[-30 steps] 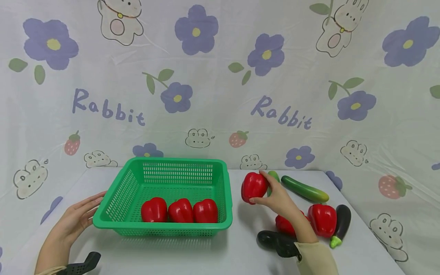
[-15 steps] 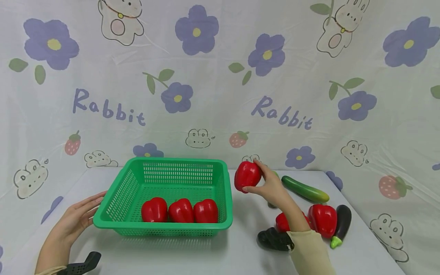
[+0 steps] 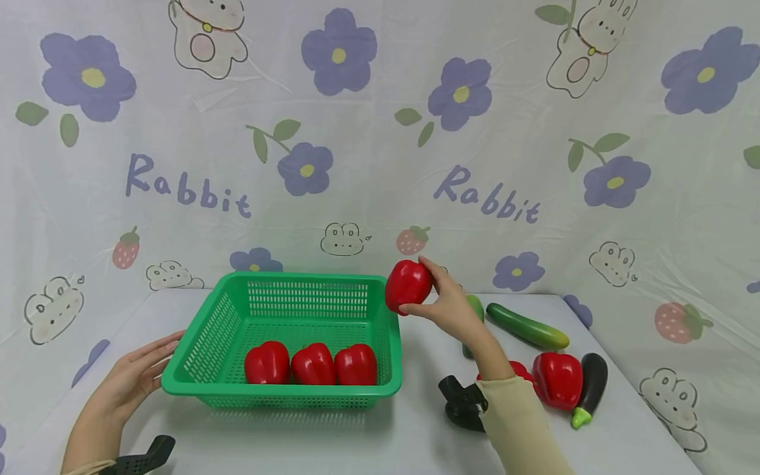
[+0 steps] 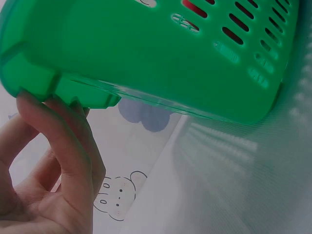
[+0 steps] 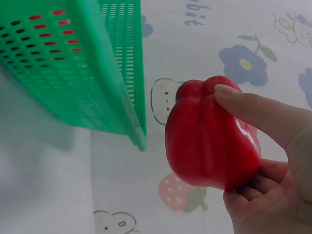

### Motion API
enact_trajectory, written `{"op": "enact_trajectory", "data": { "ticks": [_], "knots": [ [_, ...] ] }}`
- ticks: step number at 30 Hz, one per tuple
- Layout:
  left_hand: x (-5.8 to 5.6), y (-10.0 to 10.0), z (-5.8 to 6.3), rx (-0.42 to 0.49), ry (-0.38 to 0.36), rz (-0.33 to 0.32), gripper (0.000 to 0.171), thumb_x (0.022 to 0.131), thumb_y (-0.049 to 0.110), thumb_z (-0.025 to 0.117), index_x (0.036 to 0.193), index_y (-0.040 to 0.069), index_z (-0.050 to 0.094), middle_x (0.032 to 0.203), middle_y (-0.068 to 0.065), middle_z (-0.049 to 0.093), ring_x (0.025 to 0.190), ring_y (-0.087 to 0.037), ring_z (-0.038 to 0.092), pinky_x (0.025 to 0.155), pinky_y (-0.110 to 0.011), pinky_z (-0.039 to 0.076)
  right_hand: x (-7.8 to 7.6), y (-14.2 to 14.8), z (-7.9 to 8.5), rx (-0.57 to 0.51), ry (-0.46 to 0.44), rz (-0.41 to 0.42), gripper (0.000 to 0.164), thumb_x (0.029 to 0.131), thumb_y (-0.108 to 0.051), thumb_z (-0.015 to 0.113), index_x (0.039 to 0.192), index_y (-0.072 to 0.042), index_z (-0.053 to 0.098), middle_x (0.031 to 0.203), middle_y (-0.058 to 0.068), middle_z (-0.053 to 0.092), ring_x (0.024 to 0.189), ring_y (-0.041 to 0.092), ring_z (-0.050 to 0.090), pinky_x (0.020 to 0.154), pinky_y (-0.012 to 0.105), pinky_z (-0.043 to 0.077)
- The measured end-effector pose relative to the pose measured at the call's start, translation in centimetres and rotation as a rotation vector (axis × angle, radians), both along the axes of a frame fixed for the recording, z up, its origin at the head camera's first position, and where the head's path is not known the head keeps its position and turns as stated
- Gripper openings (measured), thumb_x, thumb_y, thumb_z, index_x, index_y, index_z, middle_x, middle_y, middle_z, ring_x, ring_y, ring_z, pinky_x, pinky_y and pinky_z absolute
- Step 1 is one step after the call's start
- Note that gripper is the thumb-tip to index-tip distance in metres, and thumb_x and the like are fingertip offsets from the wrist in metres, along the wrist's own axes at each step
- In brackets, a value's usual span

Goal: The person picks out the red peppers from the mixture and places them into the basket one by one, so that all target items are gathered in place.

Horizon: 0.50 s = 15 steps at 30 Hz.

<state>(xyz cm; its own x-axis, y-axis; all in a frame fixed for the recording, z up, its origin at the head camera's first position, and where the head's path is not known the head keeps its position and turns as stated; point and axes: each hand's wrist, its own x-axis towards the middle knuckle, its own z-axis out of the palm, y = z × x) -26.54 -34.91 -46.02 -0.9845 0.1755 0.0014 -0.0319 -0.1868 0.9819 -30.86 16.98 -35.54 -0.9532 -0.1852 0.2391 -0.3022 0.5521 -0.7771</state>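
In the head view, my right hand (image 3: 445, 307) grips a glossy red bell pepper (image 3: 408, 286) between thumb and fingers. The pepper is raised at the right rim of a green slotted basket (image 3: 279, 390). The right wrist view shows the thumb on top of this pepper (image 5: 209, 139) and fingertips beneath it, with the basket (image 5: 109, 73) apart on the left. Inside the basket, three red bell peppers (image 3: 312, 364) lie in a row along the near side. My left hand (image 3: 127, 379) touches the basket's left rim with lightly bent fingers; the left wrist view shows the fingertips (image 4: 30, 103) against that rim.
On the table's right lie a cucumber (image 3: 527, 326), a green vegetable (image 3: 473, 310) partly behind my right hand, a red bell pepper (image 3: 558, 380), another red one (image 3: 520, 371) mostly hidden by my forearm, an eggplant (image 3: 591, 386), and a dark, partly covered vegetable (image 3: 464, 417). A patterned cloth hangs behind.
My right hand has carried the red bell pepper left and up, from over the table to the basket's right rim. The left hand and the basket have stayed put.
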Motion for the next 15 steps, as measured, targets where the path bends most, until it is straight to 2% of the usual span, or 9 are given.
{"op": "enact_trajectory", "data": {
  "ticks": [15],
  "knots": [
    [0.1, 0.1, 0.0, -0.021, -0.027, 0.023, 0.029, 0.103, 0.017, 0.050, 0.112, 0.033, 0.072, 0.110, 0.024, 0.069, 0.099, 0.001, 0.067, 0.079, -0.025, 0.057, -0.9, -3.2, 0.9, -0.029, 0.035, 0.020, 0.093, 0.078, -0.015, 0.081, 0.154, -0.011, 0.026, 0.154, 0.014, 0.037, 0.144, 0.036, 0.035, 0.100, 0.050, 0.049]
  ]
}}
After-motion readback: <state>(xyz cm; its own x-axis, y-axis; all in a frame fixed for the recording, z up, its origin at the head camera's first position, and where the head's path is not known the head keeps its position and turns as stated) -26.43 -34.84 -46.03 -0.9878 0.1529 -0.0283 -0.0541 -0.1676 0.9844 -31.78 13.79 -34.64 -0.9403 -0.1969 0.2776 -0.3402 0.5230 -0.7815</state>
